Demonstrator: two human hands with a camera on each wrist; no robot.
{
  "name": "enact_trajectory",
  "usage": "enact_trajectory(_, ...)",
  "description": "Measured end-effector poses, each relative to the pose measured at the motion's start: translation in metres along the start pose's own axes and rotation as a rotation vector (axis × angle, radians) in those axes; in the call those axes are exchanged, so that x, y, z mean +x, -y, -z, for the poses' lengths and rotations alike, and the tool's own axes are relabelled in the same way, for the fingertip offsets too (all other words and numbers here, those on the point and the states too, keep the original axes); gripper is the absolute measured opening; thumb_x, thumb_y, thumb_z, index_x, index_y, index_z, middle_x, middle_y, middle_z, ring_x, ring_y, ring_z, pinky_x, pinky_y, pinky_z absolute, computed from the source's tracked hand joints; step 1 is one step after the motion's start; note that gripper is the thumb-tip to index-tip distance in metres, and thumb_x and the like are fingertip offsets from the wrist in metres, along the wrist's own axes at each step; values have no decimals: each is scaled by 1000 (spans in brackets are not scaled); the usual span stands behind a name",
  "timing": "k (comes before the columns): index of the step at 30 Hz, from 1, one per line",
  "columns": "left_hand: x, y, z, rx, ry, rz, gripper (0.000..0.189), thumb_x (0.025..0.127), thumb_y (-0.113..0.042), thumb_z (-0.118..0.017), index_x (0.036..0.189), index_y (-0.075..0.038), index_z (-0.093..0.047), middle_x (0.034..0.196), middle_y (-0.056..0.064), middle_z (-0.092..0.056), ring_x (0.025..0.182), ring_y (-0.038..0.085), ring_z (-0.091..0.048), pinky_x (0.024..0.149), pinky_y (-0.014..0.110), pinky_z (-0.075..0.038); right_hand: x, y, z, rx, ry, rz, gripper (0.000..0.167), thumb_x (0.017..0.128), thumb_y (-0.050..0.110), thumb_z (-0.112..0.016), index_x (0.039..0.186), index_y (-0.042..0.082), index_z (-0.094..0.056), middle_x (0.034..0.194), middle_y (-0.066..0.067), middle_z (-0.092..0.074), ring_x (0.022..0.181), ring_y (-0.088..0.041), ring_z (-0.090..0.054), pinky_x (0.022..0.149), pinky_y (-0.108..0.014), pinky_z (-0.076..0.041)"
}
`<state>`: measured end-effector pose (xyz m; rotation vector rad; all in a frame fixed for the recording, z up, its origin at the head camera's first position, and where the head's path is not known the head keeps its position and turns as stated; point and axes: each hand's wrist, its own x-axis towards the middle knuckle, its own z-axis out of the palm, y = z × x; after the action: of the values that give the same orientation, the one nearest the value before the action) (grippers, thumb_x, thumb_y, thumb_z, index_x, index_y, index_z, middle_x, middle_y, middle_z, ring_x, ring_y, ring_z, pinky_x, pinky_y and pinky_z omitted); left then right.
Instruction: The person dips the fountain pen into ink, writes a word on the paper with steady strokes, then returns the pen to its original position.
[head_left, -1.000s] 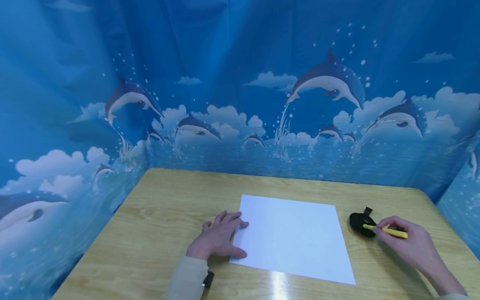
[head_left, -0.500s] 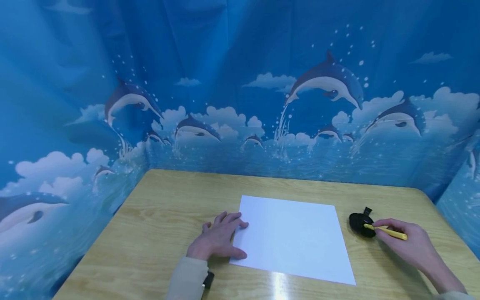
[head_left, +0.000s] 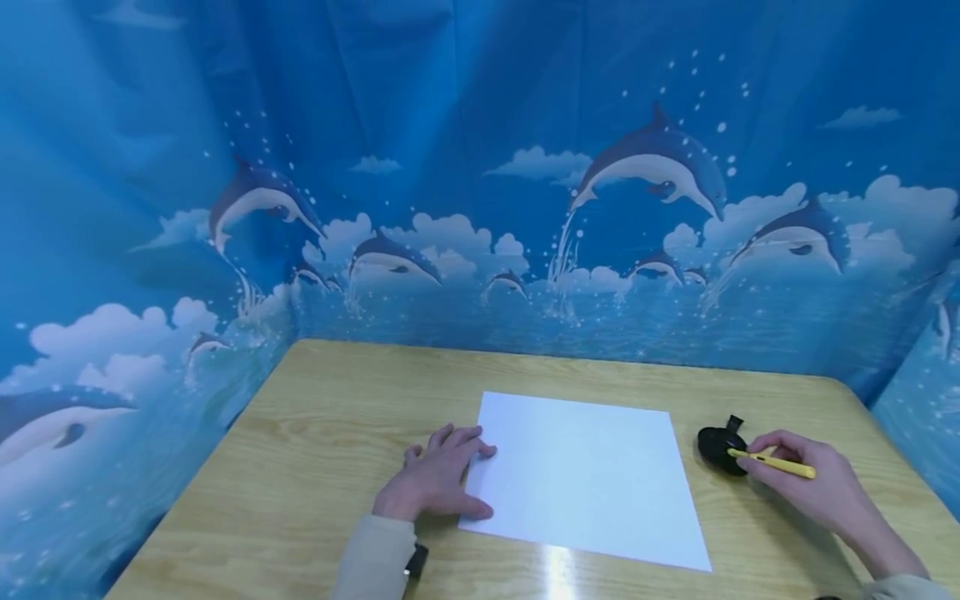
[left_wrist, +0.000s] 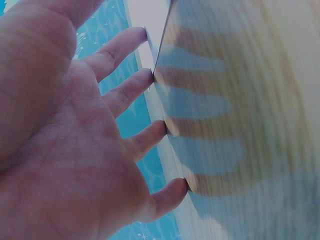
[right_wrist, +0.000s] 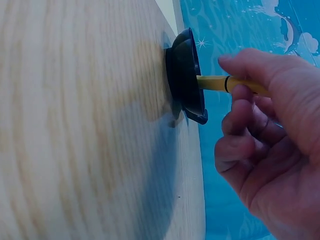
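A white sheet of paper (head_left: 585, 479) lies on the wooden table. My left hand (head_left: 437, 479) rests at its left edge, fingers spread, with the thumb and index fingertip on the sheet; in the left wrist view several fingertips (left_wrist: 176, 194) touch the surface. To the right of the sheet sits a small black dish (head_left: 714, 443) with a short tab handle. My right hand (head_left: 821, 483) pinches a slim yellow pen-like stick (head_left: 791, 467) between thumb and fingers. In the right wrist view the stick (right_wrist: 214, 83) points into the dish (right_wrist: 181, 70), whose wall hides its tip.
The wooden table (head_left: 315, 425) extends left of the paper and runs back to a blue dolphin-print curtain (head_left: 465, 208). The same curtain stands along the left and right sides. A black band (head_left: 416, 560) shows at the left wrist.
My right hand shifts very slightly, its fingers a little nearer the dish, with the yellow stick still over it. The left hand and the paper stay in place.
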<state>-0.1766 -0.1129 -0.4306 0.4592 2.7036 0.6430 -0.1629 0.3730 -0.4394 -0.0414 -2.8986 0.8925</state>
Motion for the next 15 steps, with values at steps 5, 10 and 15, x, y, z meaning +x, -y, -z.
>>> enact_trajectory(5,0,-1,0,3,6,8,77,74,-51,-86,142,-28,-57,167,2,-33,155,44,-20,113,83,-17,1,-2,-1,-6,-38,73,16,90,31,-78,96,18,-70,82,9,-68,73,7,-52,61,-20,-39)
enact_trajectory(10,-1,-1,0,6,5,9,78,74,-51,-86,142,-27,-57,167,3,-34,155,45,-20,113,83,-18,3,-2,-2,0,-28,87,14,91,29,-76,95,18,-69,82,9,-68,72,6,-54,60,-21,-40)
enact_trajectory(15,-1,-1,1,4,0,1,78,74,-50,-86,142,-27,-57,167,3,-34,155,45,-20,112,84,-19,6,-1,-1,8,-1,75,14,92,26,-75,96,14,-69,83,7,-69,70,5,-55,60,-21,-41)
